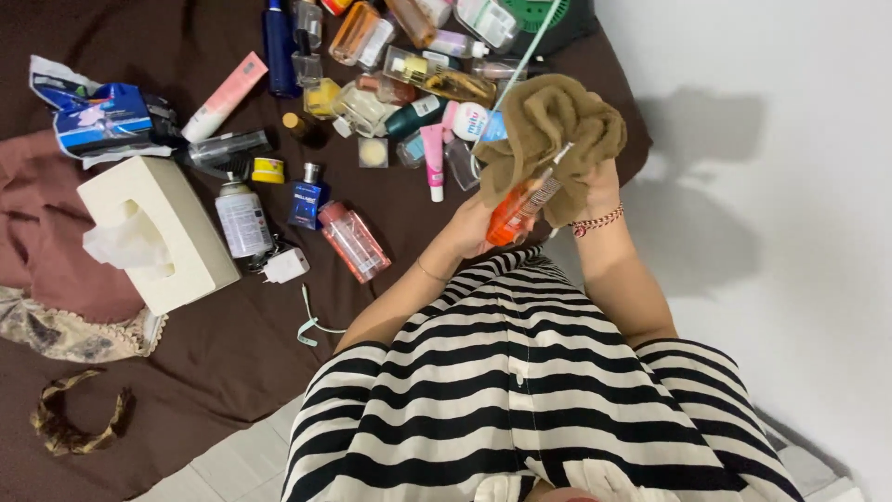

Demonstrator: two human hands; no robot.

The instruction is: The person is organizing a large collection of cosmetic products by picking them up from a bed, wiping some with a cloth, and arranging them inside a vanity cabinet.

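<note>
Your left hand (469, 228) was closed around the lower body of the orange spray bottle (513, 212), and you held it up in front of your chest, clear of the bed (214, 363), above the striped top you wore. The bottle's long axis ran on a slant, from its base down in your left palm up and to the right, so that its thin clear nozzle end pointed straight into the brown cloth (550, 130). Your right hand (595, 186) was shut on that cloth; the fabric was bunched over your fingers and hid most of them, and it touched the bottle's upper end, with the nozzle partly buried in its folds. So the two hands sat close together, the left lower and nearer your body, the right higher and further out, and the bottle bridged the gap between them. Neither hand was nearer than the other in any useful sense, as each already had its own end. A red braided bracelet (599, 221) sat on your right wrist, just beside the cloth's lower edge. Everything else lay well apart on the brown bed cover to your left: the cluster of small bottles and tubes near the top edge, a pink flask (353, 242) lying on its side, a white spray can (243, 218) and the cream tissue box (158, 232).
</note>
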